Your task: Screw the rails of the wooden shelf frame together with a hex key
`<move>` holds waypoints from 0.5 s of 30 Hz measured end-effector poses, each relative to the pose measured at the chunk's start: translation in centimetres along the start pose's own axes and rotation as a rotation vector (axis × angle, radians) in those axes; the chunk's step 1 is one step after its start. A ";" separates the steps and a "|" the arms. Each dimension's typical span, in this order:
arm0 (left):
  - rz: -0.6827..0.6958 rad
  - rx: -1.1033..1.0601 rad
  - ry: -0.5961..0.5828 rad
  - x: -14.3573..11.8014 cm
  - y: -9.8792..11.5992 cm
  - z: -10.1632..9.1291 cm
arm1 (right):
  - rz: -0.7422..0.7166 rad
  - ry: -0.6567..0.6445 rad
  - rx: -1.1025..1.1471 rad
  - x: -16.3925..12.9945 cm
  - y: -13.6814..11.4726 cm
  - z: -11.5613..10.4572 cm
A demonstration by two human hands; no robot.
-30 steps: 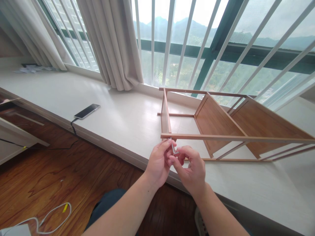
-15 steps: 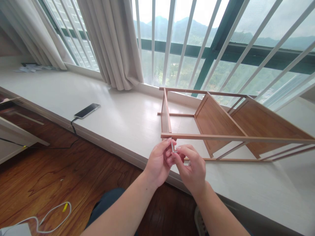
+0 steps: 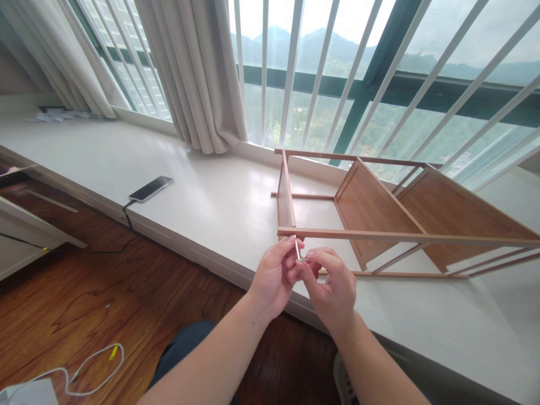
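A small L-shaped hex key stands with its long arm up against the near rail of a brown wooden shelf rack, close to the rack's left end. My left hand is closed around the long arm, thumb and fingers just below the rail. The short, bent end is pinched between the thumb and index finger of my right hand. The rack lies on its side, its shelf panels standing on edge. Where the key's tip meets the wood is too small to make out.
The rack rests on a white window ledge. A phone with a black cable lies to the left, and papers are at the far left. Behind are a curtain and window bars. A white cable lies on the wooden floor.
The hex key's short end has swung slightly, now pointing more to the right, with my right fingers on it. My left hand stays in place at the rail.
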State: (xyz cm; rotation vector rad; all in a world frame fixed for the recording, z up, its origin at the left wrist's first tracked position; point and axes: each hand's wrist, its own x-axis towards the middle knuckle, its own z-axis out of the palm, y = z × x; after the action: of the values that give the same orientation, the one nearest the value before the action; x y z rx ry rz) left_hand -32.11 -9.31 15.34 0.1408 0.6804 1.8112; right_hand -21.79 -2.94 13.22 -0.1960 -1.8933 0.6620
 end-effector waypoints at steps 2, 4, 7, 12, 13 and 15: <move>0.004 0.009 -0.001 0.0 0.0 0.0 | 0.008 0.005 0.000 0.0 0.0 0.0; 0.009 0.017 -0.003 0.0 -0.1 -0.1 | 0.016 0.009 0.003 0.0 0.0 0.0; 0.021 0.025 -0.003 0.0 -0.1 -0.1 | 0.033 0.012 0.014 0.0 0.0 0.1; 0.035 0.030 0.006 0.0 -0.1 -0.1 | 0.044 0.016 0.029 -0.1 -0.2 0.0; 0.034 0.032 0.008 0.0 -0.1 -0.1 | 0.042 0.015 0.033 -0.1 -0.2 0.0; 0.031 0.032 0.011 0.0 -0.1 -0.1 | 0.039 0.007 0.038 -0.1 -0.3 0.0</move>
State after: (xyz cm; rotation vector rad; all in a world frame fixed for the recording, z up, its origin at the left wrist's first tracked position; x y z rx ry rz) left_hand -32.08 -9.32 15.16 0.1631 0.7189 1.8326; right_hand -21.65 -3.20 13.25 -0.2113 -1.8728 0.7226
